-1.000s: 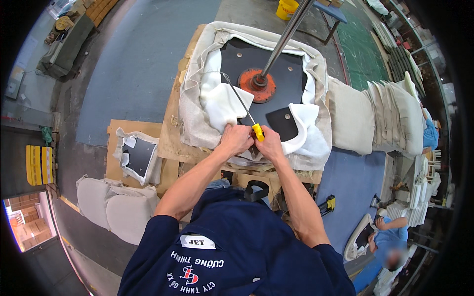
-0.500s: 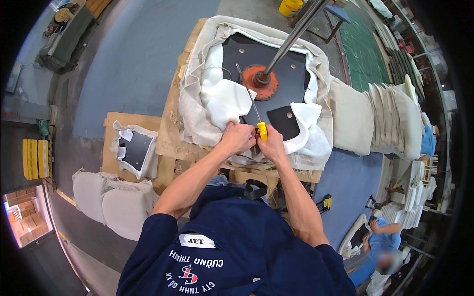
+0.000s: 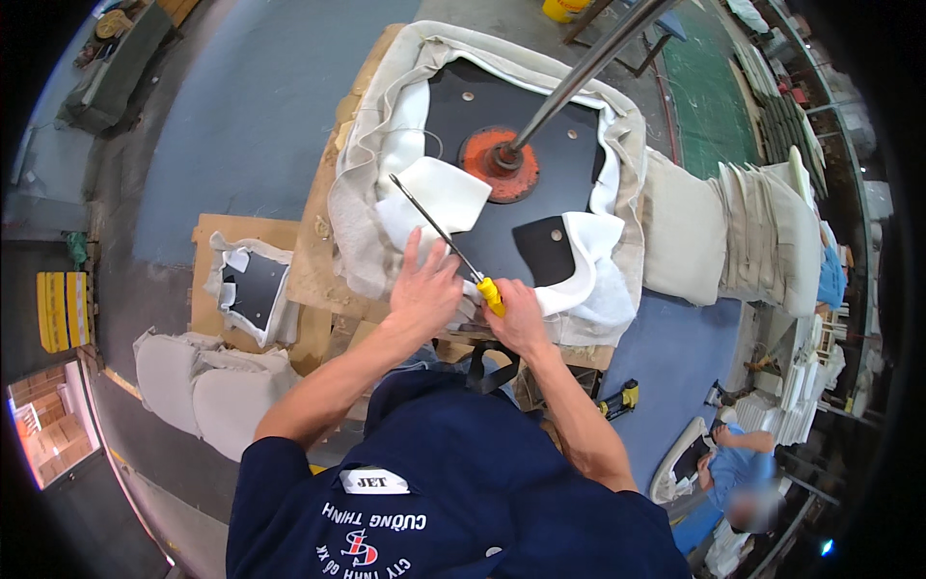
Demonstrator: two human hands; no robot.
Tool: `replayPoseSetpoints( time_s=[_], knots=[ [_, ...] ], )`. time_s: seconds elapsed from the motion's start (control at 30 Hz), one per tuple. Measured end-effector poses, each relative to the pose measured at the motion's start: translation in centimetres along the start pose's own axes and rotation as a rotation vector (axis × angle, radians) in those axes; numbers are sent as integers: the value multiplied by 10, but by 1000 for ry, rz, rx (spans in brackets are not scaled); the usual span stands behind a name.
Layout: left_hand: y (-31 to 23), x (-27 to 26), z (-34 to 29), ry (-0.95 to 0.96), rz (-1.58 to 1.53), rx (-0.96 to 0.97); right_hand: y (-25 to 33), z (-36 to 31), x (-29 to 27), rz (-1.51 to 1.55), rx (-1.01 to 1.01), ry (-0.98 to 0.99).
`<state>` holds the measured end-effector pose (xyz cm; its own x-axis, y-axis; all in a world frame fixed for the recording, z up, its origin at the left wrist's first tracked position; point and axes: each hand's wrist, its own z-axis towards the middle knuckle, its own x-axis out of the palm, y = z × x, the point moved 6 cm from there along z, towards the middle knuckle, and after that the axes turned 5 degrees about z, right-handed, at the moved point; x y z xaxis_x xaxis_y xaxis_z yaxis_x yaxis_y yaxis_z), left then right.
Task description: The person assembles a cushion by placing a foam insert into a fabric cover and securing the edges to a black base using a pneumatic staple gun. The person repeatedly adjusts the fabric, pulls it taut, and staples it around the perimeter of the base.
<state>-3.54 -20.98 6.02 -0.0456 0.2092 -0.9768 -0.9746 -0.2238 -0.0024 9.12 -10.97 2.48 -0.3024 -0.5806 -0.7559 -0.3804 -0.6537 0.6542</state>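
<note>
Stretching behind everything is the floor, blue-grey to the left of the work. The wooden counter stands in front of the person, and on it, at the middle of the view, lies the upholstered seat, its dark base board facing up inside a rim of gathered beige fabric. Just right of it is a row of pale cushions; to the left, lower down, two more lie side by side, near a smaller upholstered seat on a brown board. A co-worker in blue is at the far lower right. A slanting metal pole comes down to the base board. White padding folds over the board's near corners, as a left flap and a right flap. The left hand is at the seat's near edge, its grip loose, fingers stretched and slightly apart by the white padding; whether they press on it, I cannot tell. The right hand has its grip clamped on the yellow-handled tool, whose thin shaft slants up and left, past the left hand's fingers, to the left flap. An orange disc forms the pole's foot.
</note>
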Motion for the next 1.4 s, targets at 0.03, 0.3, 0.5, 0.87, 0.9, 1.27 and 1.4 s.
replayPoseSetpoints(
  time_s=[0.03, 0.3, 0.5, 0.87, 0.9, 1.27, 1.4],
  knots=[
    [3, 1, -3, 48, -30, 42, -1, -2, -1, 23, 12, 7],
    [10, -30, -10, -210, -353, -125, 13, -19, -65, 395, 207, -55],
    [-17, 36, 0, -216, -367, -94, -41, -59, -172, 413, 268, -559],
    [82, 41, 10, -150, -34, -414, -129, -176, -147, 742, 457, -577],
    [93, 34, 28, 5, -107, -681, -134, -182, -142, 734, 442, -546],
    [-161, 37, 72, 202, -128, -227, -148, -226, -128, 825, 384, -451],
    [-124, 39, 67, 316, -234, -399, -153, -238, -115, 973, 422, -481]
  ],
)
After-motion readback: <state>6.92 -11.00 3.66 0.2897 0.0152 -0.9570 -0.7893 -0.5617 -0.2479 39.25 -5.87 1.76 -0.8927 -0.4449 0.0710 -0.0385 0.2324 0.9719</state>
